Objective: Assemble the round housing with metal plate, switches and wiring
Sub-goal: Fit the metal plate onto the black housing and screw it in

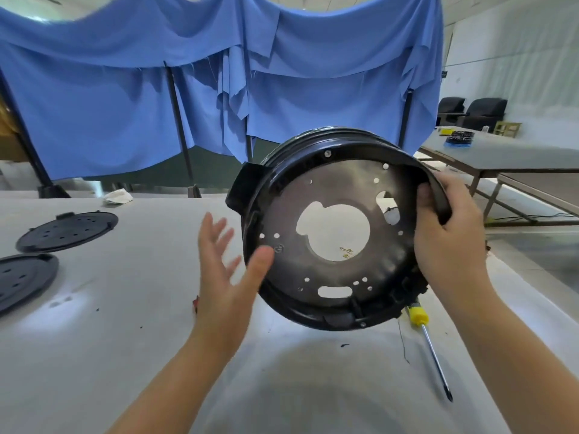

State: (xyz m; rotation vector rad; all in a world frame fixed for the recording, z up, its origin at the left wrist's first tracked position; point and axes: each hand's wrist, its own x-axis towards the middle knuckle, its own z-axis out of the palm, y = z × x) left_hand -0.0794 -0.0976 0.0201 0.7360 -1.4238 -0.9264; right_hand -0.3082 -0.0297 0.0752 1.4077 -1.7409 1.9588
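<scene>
Housing point(313, 314) up off the surface point(125, 339), right hand point(448, 242) gripping its rim, plate point(332, 274) facing us, left hand point(219, 270) open, thumb at the near edge — best to brace that side before turning.

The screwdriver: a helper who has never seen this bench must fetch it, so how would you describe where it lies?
On the white table, look just below the round black housing that the right hand holds up. The screwdriver lies there, shaft pointing toward the near edge. Its yellow handle is the only bright thing among black parts.
</scene>
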